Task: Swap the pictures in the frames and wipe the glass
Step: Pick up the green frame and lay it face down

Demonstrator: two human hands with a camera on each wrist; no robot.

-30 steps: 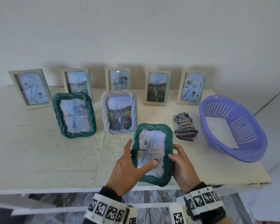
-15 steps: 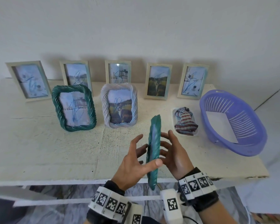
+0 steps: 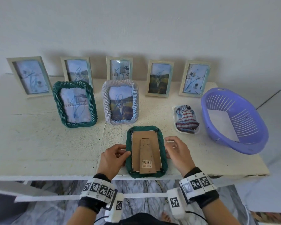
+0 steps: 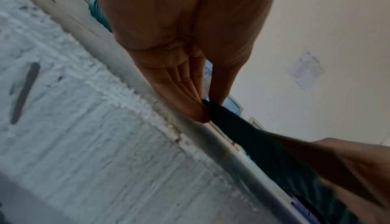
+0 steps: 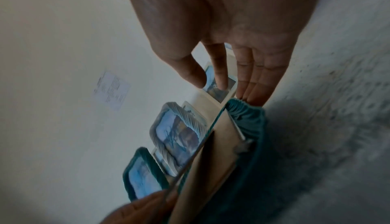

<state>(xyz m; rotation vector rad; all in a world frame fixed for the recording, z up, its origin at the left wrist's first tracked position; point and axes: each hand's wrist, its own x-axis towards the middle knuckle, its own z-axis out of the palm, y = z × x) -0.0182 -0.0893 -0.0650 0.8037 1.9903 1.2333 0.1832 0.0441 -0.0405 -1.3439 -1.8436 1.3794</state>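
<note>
A green twisted-rim picture frame (image 3: 129,144) lies face down at the table's front edge, its brown cardboard back and folded stand (image 3: 147,153) facing up. My left hand (image 3: 124,152) pinches its left rim between thumb and fingers; the left wrist view shows that pinch on the dark rim (image 4: 242,127). My right hand (image 3: 169,146) rests straight fingers against the right rim, thumb lifted off. The right wrist view shows those fingertips (image 5: 251,94) touching the frame's rim (image 5: 251,116). A striped cloth (image 3: 186,117) sits in a small white tray (image 3: 174,114).
A second green frame (image 3: 75,104) and a white twisted frame (image 3: 120,103) stand upright behind. Several plain pale frames (image 3: 160,78) line the wall. A purple basket (image 3: 258,140) holding a white sheet (image 3: 222,122) sits at the right. The table (image 3: 39,143) edge runs just under my wrists.
The green frame went from face up, through edge-on, to face down on the table with its cardboard back up. Both hands turned it and now sit at its side rims.
</note>
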